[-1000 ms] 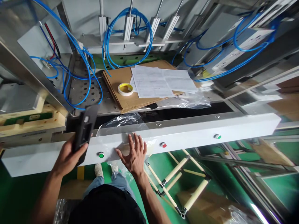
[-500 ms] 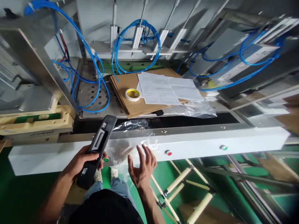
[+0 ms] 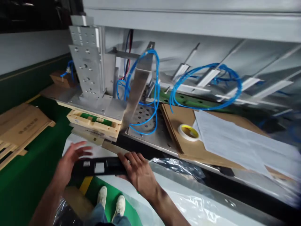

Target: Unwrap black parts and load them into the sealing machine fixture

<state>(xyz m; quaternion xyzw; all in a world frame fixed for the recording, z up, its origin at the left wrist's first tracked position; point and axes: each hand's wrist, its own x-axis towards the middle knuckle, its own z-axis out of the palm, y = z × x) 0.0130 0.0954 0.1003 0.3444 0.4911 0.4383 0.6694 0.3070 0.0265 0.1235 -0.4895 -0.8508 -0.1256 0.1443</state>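
Note:
A long black plastic part (image 3: 110,166) with pale rectangles on its upper face lies level in front of me, above the white front panel. My right hand (image 3: 142,174) is closed over its right end, fingers across the top. At the opposite end is my left hand (image 3: 67,161), its fingers stretched out and apart above the part; the thumb is hidden, so I cannot tell how firmly it touches. Just beyond the part sits a cream fixture block (image 3: 110,129) with a green inset. Clear plastic film (image 3: 183,168) lies along the bench edge to the right of my hands.
A tape roll (image 3: 185,137) and white papers (image 3: 218,135) lie on stacked cardboard (image 3: 172,117). Blue tubing (image 3: 172,94) loops above the perforated plate. A metal upright (image 3: 86,69) rises over the fixture. Flat cardboard on a pallet (image 3: 23,122) stands on the floor at left.
My view has swung left toward the fixture. The black part has turned from steeply slanted to level. My right hand has closed on it, while my left fingers have opened off it.

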